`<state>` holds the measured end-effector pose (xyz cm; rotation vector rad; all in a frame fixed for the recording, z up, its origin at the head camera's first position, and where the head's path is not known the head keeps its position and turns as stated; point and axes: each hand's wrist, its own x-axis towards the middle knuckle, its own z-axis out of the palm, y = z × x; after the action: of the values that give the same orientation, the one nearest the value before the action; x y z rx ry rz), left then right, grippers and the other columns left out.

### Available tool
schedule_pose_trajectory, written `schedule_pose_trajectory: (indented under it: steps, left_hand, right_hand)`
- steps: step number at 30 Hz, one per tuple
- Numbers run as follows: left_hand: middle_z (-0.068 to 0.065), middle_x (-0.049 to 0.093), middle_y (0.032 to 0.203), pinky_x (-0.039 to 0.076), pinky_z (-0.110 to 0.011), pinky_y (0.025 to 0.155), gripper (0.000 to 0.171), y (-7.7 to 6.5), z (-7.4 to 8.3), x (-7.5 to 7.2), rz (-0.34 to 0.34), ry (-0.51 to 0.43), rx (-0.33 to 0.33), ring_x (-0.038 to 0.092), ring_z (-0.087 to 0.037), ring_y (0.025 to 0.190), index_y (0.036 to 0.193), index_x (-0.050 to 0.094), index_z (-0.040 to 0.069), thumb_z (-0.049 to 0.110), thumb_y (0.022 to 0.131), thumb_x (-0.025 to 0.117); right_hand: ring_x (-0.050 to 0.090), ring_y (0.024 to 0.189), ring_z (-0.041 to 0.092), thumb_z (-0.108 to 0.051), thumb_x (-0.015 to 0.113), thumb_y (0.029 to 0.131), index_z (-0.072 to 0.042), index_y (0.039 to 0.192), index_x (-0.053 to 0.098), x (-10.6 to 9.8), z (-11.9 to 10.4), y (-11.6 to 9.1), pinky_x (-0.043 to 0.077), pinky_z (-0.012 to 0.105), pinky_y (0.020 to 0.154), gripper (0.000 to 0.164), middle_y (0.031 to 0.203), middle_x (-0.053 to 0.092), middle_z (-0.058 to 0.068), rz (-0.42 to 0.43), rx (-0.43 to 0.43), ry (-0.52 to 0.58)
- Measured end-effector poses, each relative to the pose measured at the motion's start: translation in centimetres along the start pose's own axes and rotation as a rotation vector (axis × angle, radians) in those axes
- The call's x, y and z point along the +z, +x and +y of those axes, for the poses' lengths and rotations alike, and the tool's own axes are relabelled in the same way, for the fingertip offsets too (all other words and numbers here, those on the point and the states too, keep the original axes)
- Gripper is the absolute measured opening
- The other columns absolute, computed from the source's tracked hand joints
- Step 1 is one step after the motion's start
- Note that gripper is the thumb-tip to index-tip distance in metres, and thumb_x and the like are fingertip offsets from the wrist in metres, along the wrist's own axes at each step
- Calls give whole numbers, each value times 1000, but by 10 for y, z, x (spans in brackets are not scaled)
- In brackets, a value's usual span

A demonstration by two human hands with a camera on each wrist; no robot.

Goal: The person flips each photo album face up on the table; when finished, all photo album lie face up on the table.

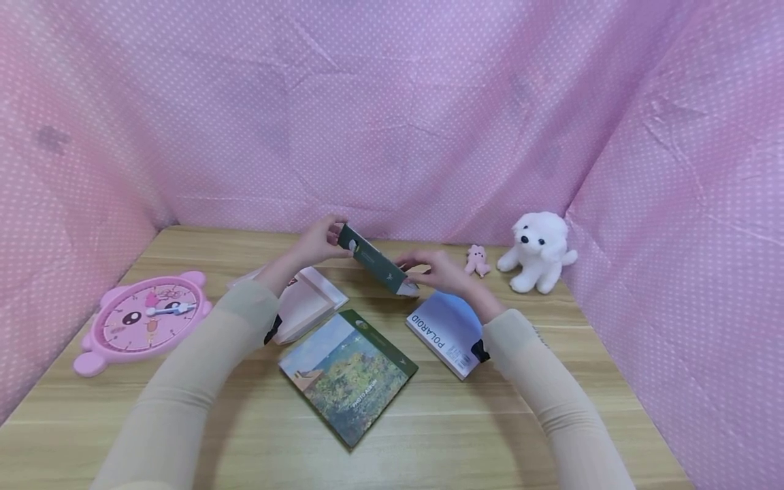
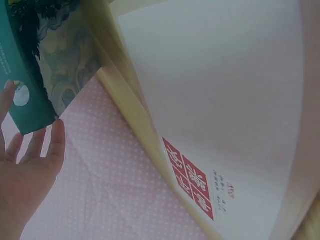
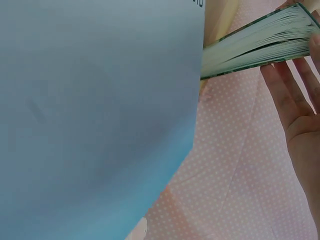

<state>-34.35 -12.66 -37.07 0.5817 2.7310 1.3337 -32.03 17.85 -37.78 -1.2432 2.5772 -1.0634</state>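
Observation:
Both hands hold a green-spined photo album over the back of the table, its spine facing me and slanting down to the right. My left hand grips the upper left end; in the left wrist view its thumb lies on the green spine and its fingers are at the far side. At the lower right end, my right hand holds the album between thumb and fingers, with page edges showing in the right wrist view. A matching album, marked PHOTO ALBUM, lies flat in front.
Left of the flat album is a white-and-pink album, partly behind my left arm. A blue-white POLAROID album lies right, under my right forearm. A pink clock lies far left; a white plush dog and small pink figure stand back right.

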Motion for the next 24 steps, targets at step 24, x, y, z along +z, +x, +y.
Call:
schedule_pose_trajectory:
  steps: [24]
  left_hand:
    - [-23, 40, 141, 45, -47, 100, 70, -11, -23, 8, -232, 36, -47, 47, -43, 123, 141, 37, -2, 12, 83, 72]
  right_hand:
    - [64, 99, 26, -22, 79, 76, -8, 110, 70, 18, 18, 11, 54, 42, 85, 37, 114, 67, 9, -101, 20, -145]
